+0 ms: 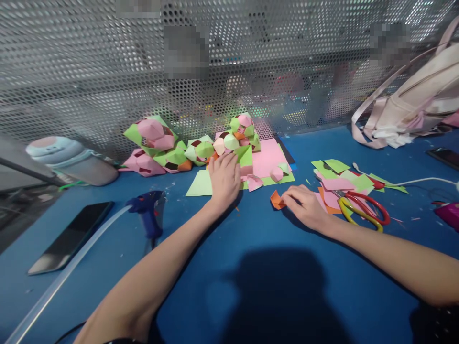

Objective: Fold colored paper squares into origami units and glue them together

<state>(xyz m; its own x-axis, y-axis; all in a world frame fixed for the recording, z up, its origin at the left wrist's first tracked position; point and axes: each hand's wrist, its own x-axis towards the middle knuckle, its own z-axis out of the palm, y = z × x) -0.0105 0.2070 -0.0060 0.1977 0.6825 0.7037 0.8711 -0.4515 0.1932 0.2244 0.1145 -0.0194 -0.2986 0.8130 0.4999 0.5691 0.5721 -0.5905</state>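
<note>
Near the middle of the blue table, my right hand (304, 206) pinches a small folded orange paper piece (277, 200). My left hand (225, 180) reaches to the back with its fingers stretched out, over the pale green sheet (199, 185) and against the folded paper pieces; its fingertips partly cover what lies beneath. Beside it stands a folded green paper piece (245, 156). Pink sheets (269, 155) lie to its right, with a small pink folded piece (255, 182) at their front. Pink and green paper balls (152, 134) are heaped along the back.
On the left are a blue glue gun (148, 212) with a long clear glue stick, a dark phone (73, 236) and a pale tumbler (75, 160). At right lie scissors (364, 208), paper scraps (333, 167), a white cable and a backpack (412, 100). Perforated metal panel (143, 71) borders the back.
</note>
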